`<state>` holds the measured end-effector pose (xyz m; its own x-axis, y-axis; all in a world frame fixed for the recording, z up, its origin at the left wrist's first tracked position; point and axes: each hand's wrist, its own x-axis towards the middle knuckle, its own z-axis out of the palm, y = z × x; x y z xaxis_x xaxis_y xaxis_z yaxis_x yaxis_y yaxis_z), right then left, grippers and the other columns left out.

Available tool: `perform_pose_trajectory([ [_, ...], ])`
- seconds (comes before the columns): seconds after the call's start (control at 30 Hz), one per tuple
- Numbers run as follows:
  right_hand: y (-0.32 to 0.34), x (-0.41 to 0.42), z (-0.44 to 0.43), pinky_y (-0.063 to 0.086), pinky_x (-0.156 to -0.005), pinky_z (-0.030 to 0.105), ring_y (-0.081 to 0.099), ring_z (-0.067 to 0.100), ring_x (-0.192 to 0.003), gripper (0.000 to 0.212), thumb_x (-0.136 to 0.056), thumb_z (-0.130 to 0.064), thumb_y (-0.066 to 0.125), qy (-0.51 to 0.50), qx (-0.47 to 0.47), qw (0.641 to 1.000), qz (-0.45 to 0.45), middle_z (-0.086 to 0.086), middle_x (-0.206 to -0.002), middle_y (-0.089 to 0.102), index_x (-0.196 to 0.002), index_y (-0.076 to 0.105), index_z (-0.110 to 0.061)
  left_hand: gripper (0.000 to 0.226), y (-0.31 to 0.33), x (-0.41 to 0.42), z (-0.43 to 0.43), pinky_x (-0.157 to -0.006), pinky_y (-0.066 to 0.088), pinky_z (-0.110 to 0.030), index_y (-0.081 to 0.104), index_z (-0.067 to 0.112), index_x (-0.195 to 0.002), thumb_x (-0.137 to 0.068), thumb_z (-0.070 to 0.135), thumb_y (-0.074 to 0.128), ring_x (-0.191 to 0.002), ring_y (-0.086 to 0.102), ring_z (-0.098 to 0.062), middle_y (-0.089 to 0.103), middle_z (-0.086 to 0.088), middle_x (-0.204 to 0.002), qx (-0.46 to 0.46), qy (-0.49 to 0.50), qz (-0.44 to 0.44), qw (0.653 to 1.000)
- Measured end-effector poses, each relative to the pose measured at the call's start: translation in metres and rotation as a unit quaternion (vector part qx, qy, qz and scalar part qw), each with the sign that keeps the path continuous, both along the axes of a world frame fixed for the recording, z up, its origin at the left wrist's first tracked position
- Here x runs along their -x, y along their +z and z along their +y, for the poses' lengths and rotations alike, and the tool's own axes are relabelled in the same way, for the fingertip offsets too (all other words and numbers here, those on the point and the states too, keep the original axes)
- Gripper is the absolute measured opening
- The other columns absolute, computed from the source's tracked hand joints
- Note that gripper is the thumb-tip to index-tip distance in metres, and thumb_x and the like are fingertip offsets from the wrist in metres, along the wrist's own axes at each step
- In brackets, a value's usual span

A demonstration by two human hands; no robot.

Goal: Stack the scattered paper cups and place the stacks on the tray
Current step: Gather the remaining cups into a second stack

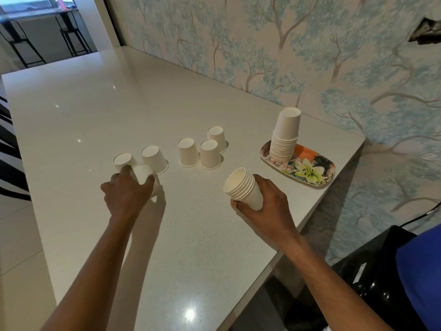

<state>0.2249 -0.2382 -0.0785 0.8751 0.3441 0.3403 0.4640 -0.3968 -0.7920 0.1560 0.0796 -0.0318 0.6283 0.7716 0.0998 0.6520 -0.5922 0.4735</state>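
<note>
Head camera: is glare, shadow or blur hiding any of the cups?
Head view: glare spots sit on the bare table, off the cups; the left hand casts a shadow beside its cup, which looks slightly soft; the stack in the right hand is sharp.

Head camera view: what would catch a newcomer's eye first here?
The tall cup stack on the flowered tray, at the right edge of the table, stands out first. Nearer, the right hand holds a small stack tilted, while the left hand grips a single cup beside other upside-down cups.
</note>
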Motion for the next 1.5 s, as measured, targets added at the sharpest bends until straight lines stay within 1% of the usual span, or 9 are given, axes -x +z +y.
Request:
perform_pose_trajectory([
  [0.13,-0.002,-0.001,0.001,0.061,-0.084,0.029,0.063,0.008,-0.105,0.063,-0.078,-0.054,0.081,0.008,0.004,1.0,0.006,-0.012,-0.116,0.061,-0.13,0.053,-0.031,0.062,0.007,0.005,-0.005,-0.097,0.044,-0.049,0.053,0.008,-0.132,-0.081,0.036,0.076,-0.114,0.055,-0.044,0.058,-0.025,-0.121,0.073,0.005,-0.041,0.997],
  [0.27,-0.002,-0.003,0.001,0.06,-0.084,0.027,0.063,0.007,-0.105,0.063,-0.079,-0.052,0.083,0.006,0.009,1.0,0.005,-0.012,-0.116,0.062,-0.13,0.053,-0.031,0.064,0.014,0.009,-0.005,-0.094,0.052,-0.047,0.054,0.014,-0.124,-0.072,0.045,0.076,-0.111,0.059,-0.035,0.062,-0.012,-0.118,0.136,0.003,-0.039,0.99],
  [0.37,-0.001,-0.002,0.001,0.06,-0.085,0.027,0.063,0.007,-0.105,0.062,-0.079,-0.051,0.082,0.008,0.01,1.0,0.005,-0.013,-0.117,0.061,-0.13,0.052,-0.032,0.031,0.02,0.012,-0.008,-0.084,0.06,-0.048,0.063,0.023,-0.091,-0.071,0.044,0.074,-0.086,0.069,-0.025,0.069,-0.001,-0.089,0.182,0.0,-0.069,0.981],
  [0.47,-0.002,-0.003,0.001,0.06,-0.086,0.027,0.063,0.007,-0.106,0.063,-0.08,-0.05,0.083,0.011,0.009,1.0,0.007,-0.013,-0.117,0.061,-0.131,0.052,-0.032,0.011,0.024,0.01,-0.016,-0.084,0.061,-0.049,0.065,0.03,-0.079,-0.085,0.028,0.074,-0.076,0.067,-0.015,0.067,0.008,-0.083,0.2,-0.051,-0.098,0.973],
  [0.67,-0.003,-0.004,0.001,0.06,-0.085,0.028,0.063,0.008,-0.106,0.062,-0.079,-0.052,0.082,0.009,0.018,1.0,0.002,-0.013,-0.117,0.061,-0.13,0.05,-0.035,0.015,0.029,0.002,-0.035,-0.082,0.063,-0.041,0.077,0.018,-0.104,-0.089,0.022,0.075,-0.088,0.07,-0.014,0.074,-0.002,-0.106,0.266,-0.138,-0.134,0.945],
  [1.0,0.003,-0.006,0.007,0.062,-0.084,0.033,0.063,0.009,-0.102,0.059,-0.08,-0.052,0.081,0.005,0.022,1.0,0.006,-0.012,-0.115,0.06,-0.128,0.051,-0.035,0.02,0.036,-0.018,-0.099,-0.085,0.061,-0.045,0.079,0.028,-0.107,-0.09,0.036,0.074,-0.088,0.074,-0.007,0.078,0.012,-0.096,0.237,-0.233,-0.294,0.896],
  [1.17,0.008,-0.006,0.013,0.055,-0.084,0.019,0.062,0.009,-0.105,0.062,-0.082,-0.051,0.08,-0.006,0.011,1.0,0.005,-0.012,-0.119,0.059,-0.134,0.048,-0.034,0.014,0.027,-0.018,-0.129,-0.071,0.054,-0.015,0.079,0.028,-0.104,-0.091,0.027,0.073,-0.084,0.068,-0.004,0.077,0.011,-0.094,0.152,-0.3,-0.261,0.905],
  [1.4,0.008,-0.004,0.014,0.055,-0.089,0.02,0.063,0.01,-0.108,0.06,-0.083,-0.043,0.083,-0.012,-0.008,1.0,0.01,-0.01,-0.121,0.063,-0.132,0.052,-0.03,0.024,0.007,-0.016,-0.152,-0.08,0.061,-0.038,0.078,0.022,-0.113,-0.093,0.032,0.071,-0.101,0.066,-0.007,0.072,0.009,-0.114,0.156,-0.325,-0.236,0.902],
  [1.5,0.01,-0.002,0.016,0.054,-0.089,0.015,0.062,0.003,-0.11,0.06,-0.082,-0.034,0.085,-0.012,-0.028,0.999,0.012,-0.012,-0.122,0.063,-0.132,0.053,-0.028,0.061,0.002,-0.015,-0.157,-0.089,0.06,-0.031,0.059,0.023,-0.139,-0.084,0.046,0.075,-0.12,0.057,-0.01,0.056,0.005,-0.141,0.163,-0.312,-0.248,0.903],
])
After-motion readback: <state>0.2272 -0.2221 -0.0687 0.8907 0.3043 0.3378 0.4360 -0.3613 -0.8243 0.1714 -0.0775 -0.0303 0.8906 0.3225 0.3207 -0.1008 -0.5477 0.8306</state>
